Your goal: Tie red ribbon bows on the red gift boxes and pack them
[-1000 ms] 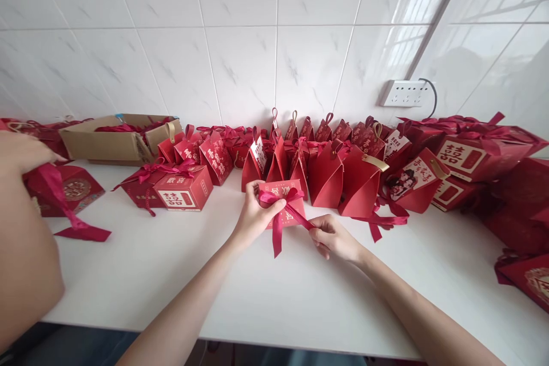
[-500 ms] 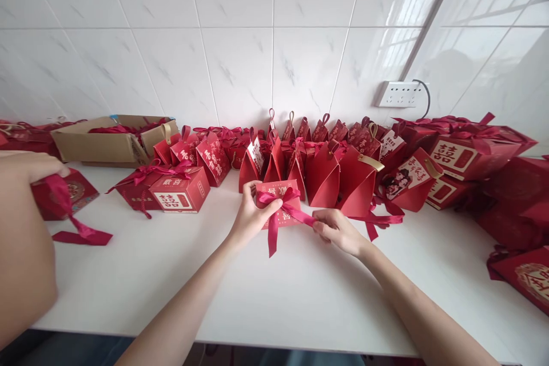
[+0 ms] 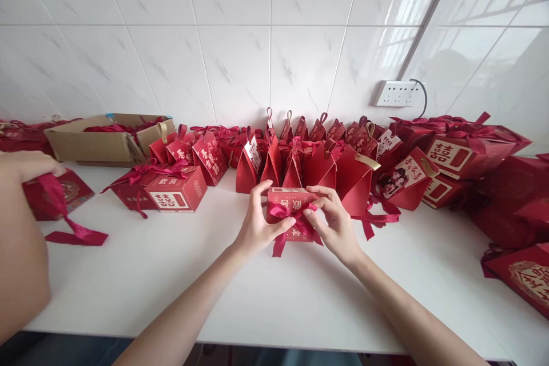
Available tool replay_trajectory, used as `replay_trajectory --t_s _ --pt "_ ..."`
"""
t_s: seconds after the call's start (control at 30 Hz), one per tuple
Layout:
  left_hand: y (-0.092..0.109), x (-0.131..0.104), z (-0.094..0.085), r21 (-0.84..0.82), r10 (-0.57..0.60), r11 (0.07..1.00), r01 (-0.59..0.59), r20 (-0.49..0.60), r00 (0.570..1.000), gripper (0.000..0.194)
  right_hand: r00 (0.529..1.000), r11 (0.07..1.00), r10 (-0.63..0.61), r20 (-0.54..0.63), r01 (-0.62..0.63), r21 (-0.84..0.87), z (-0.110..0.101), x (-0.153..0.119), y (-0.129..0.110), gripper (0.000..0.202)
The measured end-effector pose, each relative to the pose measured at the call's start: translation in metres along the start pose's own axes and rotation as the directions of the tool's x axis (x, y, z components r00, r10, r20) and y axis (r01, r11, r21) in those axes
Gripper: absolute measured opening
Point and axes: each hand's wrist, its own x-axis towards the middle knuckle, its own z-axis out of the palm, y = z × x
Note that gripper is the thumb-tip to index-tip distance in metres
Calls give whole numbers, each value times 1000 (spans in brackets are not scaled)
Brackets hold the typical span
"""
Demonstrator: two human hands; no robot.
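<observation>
A small red box [image 3: 291, 197] with light printed characters sits on the white table in front of me. A magenta ribbon bow [image 3: 295, 218] lies across its top, one tail hanging over the front. My left hand [image 3: 261, 223] grips the box's left side, its thumb pressing on the bow. From the right, my right hand [image 3: 332, 220] pinches the ribbon at the bow's right loop, fingers curled over the box's right edge.
Red triangular boxes [image 3: 319, 168] stand in rows behind. Two ribboned boxes [image 3: 175, 189] and a cardboard carton [image 3: 92, 143] are left; another person's hand [image 3: 36, 166] holds a red box [image 3: 64, 191]. More boxes [image 3: 472, 151] are piled right, below a power socket [image 3: 397, 93].
My right hand has moved from the outstretched ribbon tail in to the bow. The box has turned slightly and shifted a little right and nearer, and my left hand moved with it.
</observation>
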Motion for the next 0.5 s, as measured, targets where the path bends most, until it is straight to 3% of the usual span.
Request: replay_trajectory --t_s 0.1,0.2,0.37,0.5 --pt "-5 0 2 184 164 973 -137 -140 976 54 999 999 33 2 -33 30 1 0 0 25" --pt "-7 1 2 284 232 942 -177 -176 957 32 999 998 39 -2 -39 44 2 0 0 23" --pt "-7 0 2 259 285 936 -237 -166 944 16 997 993 75 -4 -74 89 2 0 -1 25" --pt "-6 0 2 235 249 949 -212 -140 958 9 995 990 103 8 -104 96 0 1 -2 30"
